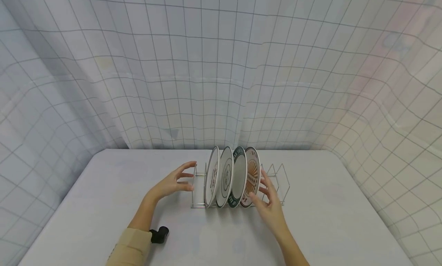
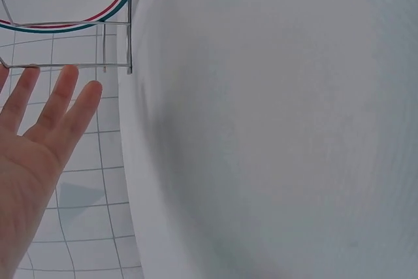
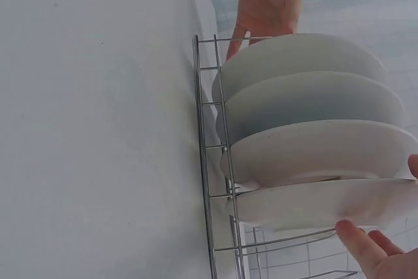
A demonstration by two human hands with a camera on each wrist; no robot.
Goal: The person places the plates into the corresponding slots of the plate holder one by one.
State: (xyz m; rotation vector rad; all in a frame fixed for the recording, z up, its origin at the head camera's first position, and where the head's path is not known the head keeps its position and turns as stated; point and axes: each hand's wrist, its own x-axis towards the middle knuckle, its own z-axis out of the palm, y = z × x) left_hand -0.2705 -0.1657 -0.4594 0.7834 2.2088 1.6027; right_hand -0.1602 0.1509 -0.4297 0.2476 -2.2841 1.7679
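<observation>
Four plates stand on edge in a wire dish rack [image 1: 198, 205]. My right hand [image 1: 271, 210] pinches the rightmost plate [image 1: 251, 178], which has a brown fan pattern and pinkish rim, with the thumb over its patterned face. In the right wrist view the fingers [image 3: 362, 249] touch its white back. My left hand [image 1: 170, 184] has spread fingers at the rack's left end, by the wire frame, and holds nothing. Nearest it is the leftmost plate [image 1: 211, 178], with red print and a red and green rim line [image 2: 85, 21].
Between the outer plates stand a plate with grey rings [image 1: 225, 178] and one with a dark green rim [image 1: 238, 178]. Bare rack slots [image 1: 281, 181] lie to the right. A black object [image 1: 159, 234] is by the left sleeve. White gridded curtains [image 1: 221, 86] surround the white table [image 1: 331, 204].
</observation>
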